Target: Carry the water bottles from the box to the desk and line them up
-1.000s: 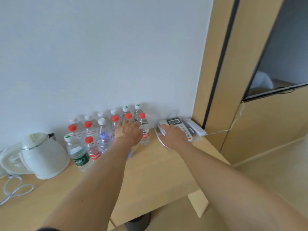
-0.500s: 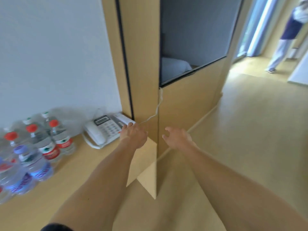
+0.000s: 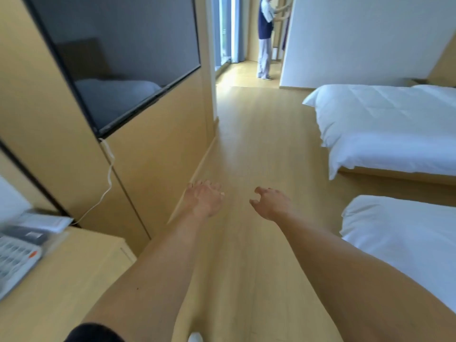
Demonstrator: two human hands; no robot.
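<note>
Hands are both empty: the left hand (image 3: 204, 199) and the right hand (image 3: 270, 202) extend forward over the floor (image 3: 246, 144), fingers spread and loosely curled, each grip relaxed and holding nothing. This posture suits a transit phase, in which the arms are free for balance and ready for the next pick-up

Water bottles are not in view at this moment, and neither is the box; their position cannot be stated from this view. The desk (image 3: 74, 280) occupies the lower left corner, with a telephone (image 3: 17, 255) blurred at its edge and a white cable (image 3: 108, 174) running up the wooden panel beneath a dark wall-mounted screen (image 3: 123, 58). The desk sits against the wall, which gives a straight reference for a row of bottles

Judgement: the head camera faces away from the desk toward the open room, so the current step is probably a walk to fetch more bottles. Two beds (image 3: 394, 124) stand on the right, leaving a floor corridor between them and the panel. A second person (image 3: 265, 38) stands in the far doorway, well apart from the hands
</note>
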